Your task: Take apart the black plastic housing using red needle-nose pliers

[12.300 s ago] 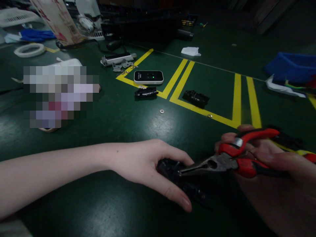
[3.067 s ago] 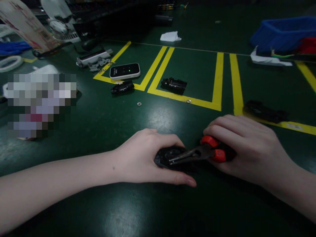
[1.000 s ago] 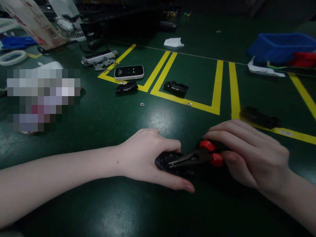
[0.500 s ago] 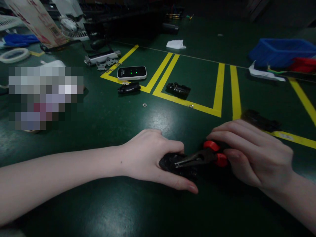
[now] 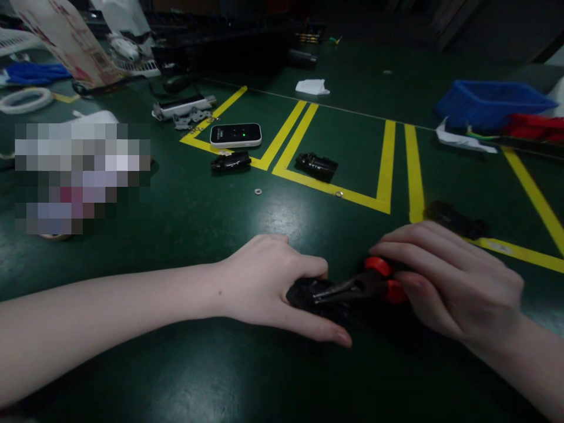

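Observation:
My left hand [image 5: 273,288] is closed around a dark black part [image 5: 304,292], pressing it against the green table; its exact kind I cannot make out. In my right hand [image 5: 458,288] are needle-nose pliers [image 5: 352,288] with red handles, gripped near the pivot end. The jaws point left, and their tips rest on or just over the black part. Whether they pinch anything is too dark to tell. Beyond the hands lie two black shell-like plastic pieces [image 5: 231,161], [image 5: 316,166] and two small metal rings [image 5: 258,191], [image 5: 339,194].
Another black piece [image 5: 456,220] lies behind my right hand. A white device with a black face [image 5: 235,135] sits within yellow tape lines [image 5: 385,170]. Metal parts [image 5: 185,108] are left of it. A blue bin [image 5: 493,106] stands far right, a tape roll [image 5: 26,101] far left.
The view has shifted slightly, so the background sits a little lower. Both hands keep nearly the same pose, with the plier tips still at the black part.

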Action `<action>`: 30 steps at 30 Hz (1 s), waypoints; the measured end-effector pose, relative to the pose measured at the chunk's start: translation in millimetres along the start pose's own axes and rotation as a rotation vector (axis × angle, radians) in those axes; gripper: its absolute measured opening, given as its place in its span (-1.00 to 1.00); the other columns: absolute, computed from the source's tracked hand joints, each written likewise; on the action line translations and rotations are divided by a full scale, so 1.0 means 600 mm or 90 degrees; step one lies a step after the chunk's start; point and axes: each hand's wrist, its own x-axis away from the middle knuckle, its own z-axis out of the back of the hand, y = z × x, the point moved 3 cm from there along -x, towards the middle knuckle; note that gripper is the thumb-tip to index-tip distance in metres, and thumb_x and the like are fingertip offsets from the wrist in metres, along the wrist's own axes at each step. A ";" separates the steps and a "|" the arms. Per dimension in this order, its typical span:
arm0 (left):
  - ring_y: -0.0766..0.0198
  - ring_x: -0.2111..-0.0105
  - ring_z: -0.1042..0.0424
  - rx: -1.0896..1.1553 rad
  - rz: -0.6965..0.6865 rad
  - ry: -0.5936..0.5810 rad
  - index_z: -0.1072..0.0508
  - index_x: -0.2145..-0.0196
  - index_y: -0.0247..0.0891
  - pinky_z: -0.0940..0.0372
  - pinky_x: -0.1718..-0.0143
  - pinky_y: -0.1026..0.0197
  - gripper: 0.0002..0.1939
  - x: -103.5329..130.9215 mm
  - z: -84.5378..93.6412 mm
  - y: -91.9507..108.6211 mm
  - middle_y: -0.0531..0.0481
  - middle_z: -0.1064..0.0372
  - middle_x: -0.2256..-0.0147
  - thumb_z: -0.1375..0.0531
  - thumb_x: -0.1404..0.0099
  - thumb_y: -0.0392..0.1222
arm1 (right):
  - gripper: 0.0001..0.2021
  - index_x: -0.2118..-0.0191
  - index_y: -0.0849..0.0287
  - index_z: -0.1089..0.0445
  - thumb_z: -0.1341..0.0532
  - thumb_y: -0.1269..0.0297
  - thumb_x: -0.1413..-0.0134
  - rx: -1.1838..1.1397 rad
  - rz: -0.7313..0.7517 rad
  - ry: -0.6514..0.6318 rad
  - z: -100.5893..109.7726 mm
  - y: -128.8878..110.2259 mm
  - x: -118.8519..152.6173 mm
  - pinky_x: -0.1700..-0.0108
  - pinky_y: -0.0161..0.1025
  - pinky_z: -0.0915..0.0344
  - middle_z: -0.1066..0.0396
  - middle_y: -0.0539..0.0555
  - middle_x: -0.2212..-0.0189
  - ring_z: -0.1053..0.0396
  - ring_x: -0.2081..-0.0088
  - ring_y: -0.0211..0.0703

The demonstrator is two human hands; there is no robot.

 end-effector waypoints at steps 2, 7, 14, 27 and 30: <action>0.42 0.58 -0.29 0.009 -0.013 -0.007 -0.37 0.44 -0.26 -0.04 0.45 0.30 -0.46 0.000 -0.001 0.000 0.19 -0.29 0.59 -0.25 -0.16 0.35 | -0.78 0.17 0.29 -0.33 0.01 0.30 -0.37 -0.005 0.003 0.001 0.000 0.001 0.002 0.32 -0.20 -0.27 -0.34 0.16 0.29 -0.30 0.27 -0.16; 0.42 0.58 -0.30 0.007 -0.011 -0.003 -0.35 0.47 -0.26 -0.05 0.44 0.29 -0.45 0.001 -0.001 0.001 0.19 -0.31 0.59 -0.26 -0.15 0.35 | -0.75 0.14 0.27 -0.33 0.01 0.24 -0.38 -0.014 -0.004 0.000 -0.001 -0.002 0.004 0.31 -0.17 -0.30 -0.35 0.16 0.27 -0.32 0.26 -0.15; 0.44 0.59 -0.28 -0.007 -0.008 0.003 -0.35 0.48 -0.26 -0.06 0.42 0.27 -0.46 0.000 -0.001 0.001 0.20 -0.33 0.59 -0.27 -0.14 0.34 | -0.74 0.08 0.24 -0.32 0.01 0.20 -0.37 -0.038 -0.023 -0.010 -0.005 -0.001 0.006 0.26 -0.12 -0.33 -0.37 0.18 0.23 -0.37 0.22 -0.08; 0.42 0.57 -0.33 -0.001 -0.003 -0.006 -0.38 0.44 -0.25 -0.06 0.43 0.26 -0.46 0.002 -0.001 0.000 0.20 -0.36 0.57 -0.27 -0.13 0.34 | -0.81 0.14 0.23 -0.32 0.00 0.30 -0.36 -0.032 -0.027 0.007 -0.006 -0.007 0.001 0.31 -0.15 -0.30 -0.36 0.15 0.27 -0.34 0.27 -0.13; 0.42 0.57 -0.32 -0.002 -0.006 -0.003 -0.40 0.43 -0.24 -0.06 0.43 0.27 -0.46 0.002 -0.001 -0.001 0.20 -0.35 0.57 -0.27 -0.14 0.35 | -0.79 0.15 0.27 -0.33 0.01 0.30 -0.37 -0.030 -0.017 0.015 -0.006 -0.004 0.001 0.31 -0.17 -0.29 -0.36 0.15 0.28 -0.34 0.27 -0.15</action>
